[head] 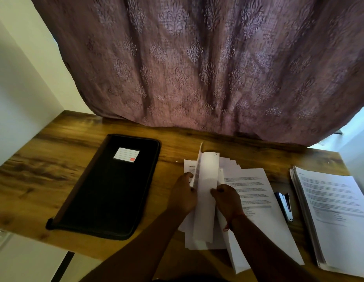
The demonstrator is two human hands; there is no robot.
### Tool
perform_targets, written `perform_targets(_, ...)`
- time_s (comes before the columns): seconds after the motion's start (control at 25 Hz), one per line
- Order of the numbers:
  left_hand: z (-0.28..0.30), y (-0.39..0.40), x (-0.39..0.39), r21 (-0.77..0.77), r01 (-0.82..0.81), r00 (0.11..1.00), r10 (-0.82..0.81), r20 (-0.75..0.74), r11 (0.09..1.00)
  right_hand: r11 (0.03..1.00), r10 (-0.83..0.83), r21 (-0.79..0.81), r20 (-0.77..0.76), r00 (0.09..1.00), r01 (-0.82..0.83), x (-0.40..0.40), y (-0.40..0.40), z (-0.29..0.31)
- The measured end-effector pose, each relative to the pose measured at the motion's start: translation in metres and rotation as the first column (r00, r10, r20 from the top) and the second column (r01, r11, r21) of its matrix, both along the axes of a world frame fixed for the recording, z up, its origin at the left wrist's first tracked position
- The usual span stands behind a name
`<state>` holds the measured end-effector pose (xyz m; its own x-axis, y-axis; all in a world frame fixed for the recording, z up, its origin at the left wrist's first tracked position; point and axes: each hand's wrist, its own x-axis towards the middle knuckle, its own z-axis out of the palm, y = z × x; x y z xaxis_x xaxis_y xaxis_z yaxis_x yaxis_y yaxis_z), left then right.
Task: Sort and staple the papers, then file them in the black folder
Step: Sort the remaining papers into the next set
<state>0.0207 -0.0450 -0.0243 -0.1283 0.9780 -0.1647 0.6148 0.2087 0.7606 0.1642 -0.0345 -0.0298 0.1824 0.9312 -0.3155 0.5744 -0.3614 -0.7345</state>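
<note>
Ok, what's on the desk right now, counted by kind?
Black folder, closed: 1
Stapler: 1
Paper groups: 3 (sheets held in both hands, loose spread under them, stack at the right)
Total: 5

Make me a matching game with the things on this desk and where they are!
Things:
1. folder
2. stapler
3. stack
4. sheets

Places:
A. at the desk's right edge
B. between both hands
C. lying shut on the left
D. between the loose papers and the stack

Pairs: 1-C, 2-D, 3-A, 4-B. The left hand and right hand both grip the sheets.
</note>
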Motion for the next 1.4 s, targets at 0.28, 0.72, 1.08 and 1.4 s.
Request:
perform_targets(0.28, 0.095, 0.014, -0.025, 0.278, 0.178, 0.941, -0.08, -0.33, 0.944, 0.985, 0.168, -0.008, -0.17, 0.971, -0.172, -0.001, 0.004, 0.015)
perform_targets(0.72, 0.182, 0.004, -0.019, 0.515, -0.051, 0.987, -0.035, 0.156, 0.856, 0.94, 0.194, 0.321, -0.232, 0.953, -0.114, 0.016, 0.023, 0.071)
perform_targets(1.08, 0.185, 0.004, -0.029, 0.34, -0.252, 0.872, 0.061, 0.485, 0.906, 0.842, 0.1, 0.527, -0.361, 0.927, 0.114, 0.023, 0.016, 0.133)
perform_targets(1.4, 0.157, -0.001, 0.0, 0.136, -0.012, 0.895, -0.05, 0.443, 0.991, 0.792, 0.15, 0.578, 0.127, 0.981, -0.196, -0.031, 0.034, 0.177)
